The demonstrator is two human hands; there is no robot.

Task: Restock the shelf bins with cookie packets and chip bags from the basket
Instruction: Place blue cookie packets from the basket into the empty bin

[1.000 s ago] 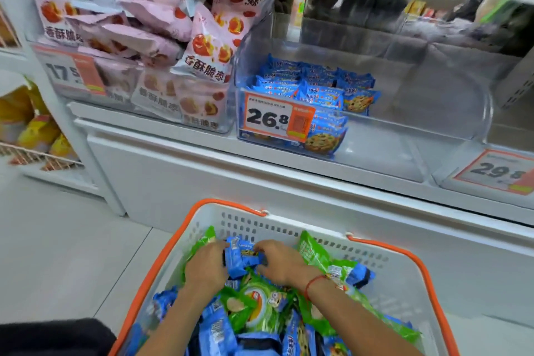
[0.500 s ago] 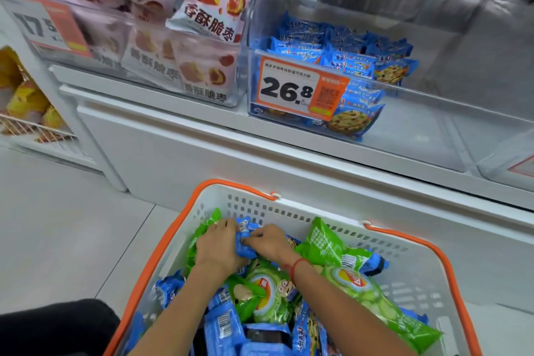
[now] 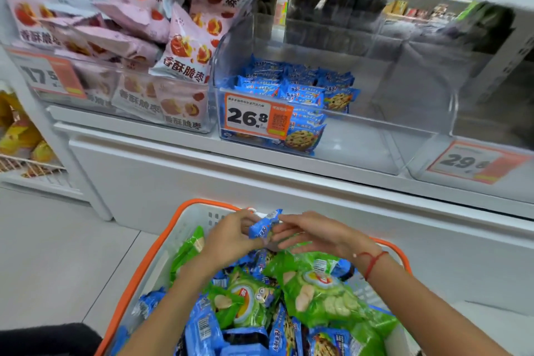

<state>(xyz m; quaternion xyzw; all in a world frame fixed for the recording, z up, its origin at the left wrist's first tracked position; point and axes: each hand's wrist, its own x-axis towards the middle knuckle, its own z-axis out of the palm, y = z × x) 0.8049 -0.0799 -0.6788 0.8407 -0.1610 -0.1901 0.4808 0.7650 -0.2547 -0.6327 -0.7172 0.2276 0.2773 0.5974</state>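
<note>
Head view is looking down on a white plastic basket with an orange rim (image 3: 173,243), heaped with green chip bags (image 3: 315,289) and blue cookie packets (image 3: 202,329). Just above the heap, the left hand (image 3: 228,237) is pinching a small blue cookie packet (image 3: 264,225) by its lower end, fingers curled round it. The right hand (image 3: 315,233) is hovering just beside it, fingers loosely extended, fingertips touching or almost touching the packet; I cannot tell whether it is gripping.

The packet's long axis is tilting up and to the right, its free end pointing toward the shelf. Beyond and above the hands, the clear plastic shelf bin with the orange 26.8 price tag (image 3: 375,150) is sitting partly filled with matching packets on its left side. It lies straight ahead and upward, so the left hand seems the one to lift the packet forward.
</note>
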